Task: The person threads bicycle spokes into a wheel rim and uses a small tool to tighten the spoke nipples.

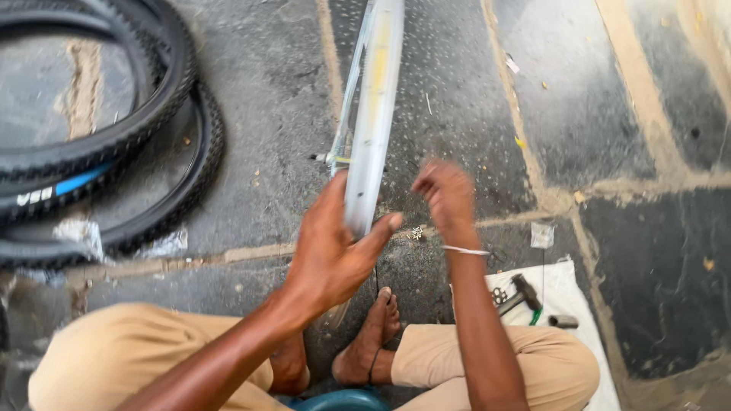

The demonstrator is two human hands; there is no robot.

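Note:
A bare silver bicycle wheel rim stands upright on edge in front of me, running away from me, with its axle end sticking out to the left. My left hand grips the near part of the rim, thumb on the right side. Just right of the rim, my right hand is raised with fingers curled; it is blurred, and whether it pinches anything cannot be told. A thin band circles that wrist. My bare feet rest on the floor below the rim.
Two black bicycle tyres lie stacked at the left on the dark stone floor. A white cloth at the right carries a hammer and small tools. Small metal bits lie near the rim. A blue-green tub rim shows below.

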